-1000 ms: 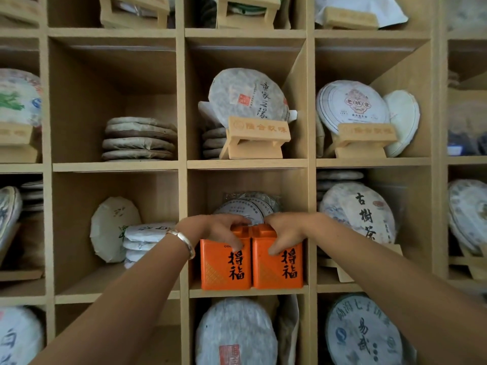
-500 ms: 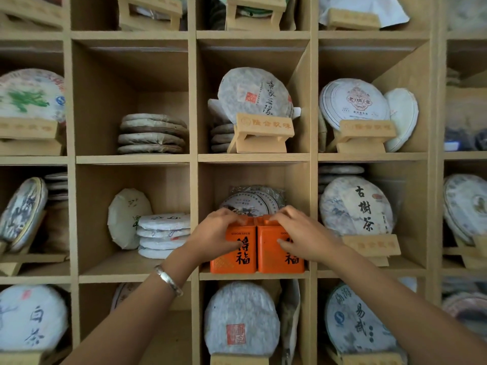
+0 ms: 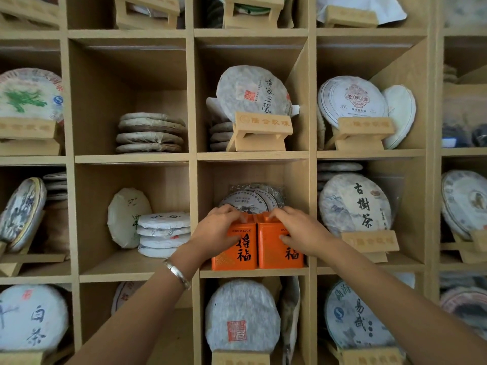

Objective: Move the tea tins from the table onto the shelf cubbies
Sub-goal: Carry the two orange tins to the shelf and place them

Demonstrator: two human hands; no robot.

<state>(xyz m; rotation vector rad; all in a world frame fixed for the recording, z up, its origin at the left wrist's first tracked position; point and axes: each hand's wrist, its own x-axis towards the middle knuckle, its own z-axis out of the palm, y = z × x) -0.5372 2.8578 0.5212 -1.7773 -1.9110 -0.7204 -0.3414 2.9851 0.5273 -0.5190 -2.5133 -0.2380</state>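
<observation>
Pale wooden shelf cubbies (image 3: 193, 180) are filling the whole view, most of them holding paper-wrapped tea cakes, some propped on small wooden stands. Two orange tea tins are standing upright, side by side and touching, at the front edge of the middle cubby, on its board (image 3: 253, 273). Behind the tins, wrapped tea cakes in clear plastic (image 3: 250, 200) are leaning against the back of that same cubby. The left hand (image 3: 214, 233) is resting over the top and front of the left tin (image 3: 237, 255), fingers curled around its upper corner. The right hand (image 3: 300, 231) is lying likewise on the right tin (image 3: 279, 255), fingers bent over its lid and face. Both hands are closing on the tins rather than spreading flat. A silver bracelet (image 3: 177, 273) is circling the left wrist, just below and left of the left tin.
</observation>
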